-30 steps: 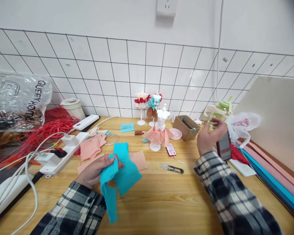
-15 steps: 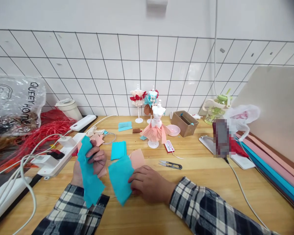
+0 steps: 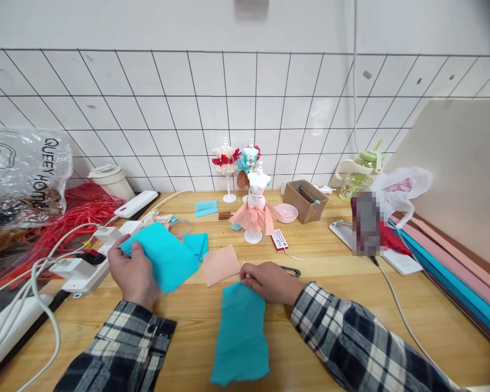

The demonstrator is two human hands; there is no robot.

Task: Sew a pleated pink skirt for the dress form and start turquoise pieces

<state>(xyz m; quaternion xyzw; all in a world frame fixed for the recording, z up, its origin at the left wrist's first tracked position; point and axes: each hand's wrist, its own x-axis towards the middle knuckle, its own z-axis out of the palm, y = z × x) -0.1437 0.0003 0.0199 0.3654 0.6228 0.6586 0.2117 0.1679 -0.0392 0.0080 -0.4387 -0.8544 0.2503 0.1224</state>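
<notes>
My left hand [image 3: 133, 272] grips a turquoise crepe paper sheet [image 3: 169, 258] by its left side, thumb on top. Between the fingertips of my right hand [image 3: 271, 280], a second turquoise crepe paper piece [image 3: 242, 337] is pinched at its upper edge and extends toward me. A peach paper piece [image 3: 221, 265] lies on the table between the hands. Behind the left sheet, a turquoise paper stack [image 3: 201, 245] is partly covered. My right hand hides most of the thread snips [image 3: 292, 271]; only the handle end shows. Farther back stands a small white dress form [image 3: 258, 185] wearing a peach paper skirt.
Two decorated dress forms [image 3: 228, 158] stand by the tiled wall. Right of them are a pink bowl [image 3: 286, 213] and a cardboard box [image 3: 304, 202]. A power strip [image 3: 102, 258] with cables runs along the left; a phone [image 3: 365, 223] and paper rolls [image 3: 449, 267] lie right.
The left sheet, earlier hanging edge-on, now spreads to the right over the stack. My right hand has moved right, drawing its turquoise piece off the peach paper and toward me.
</notes>
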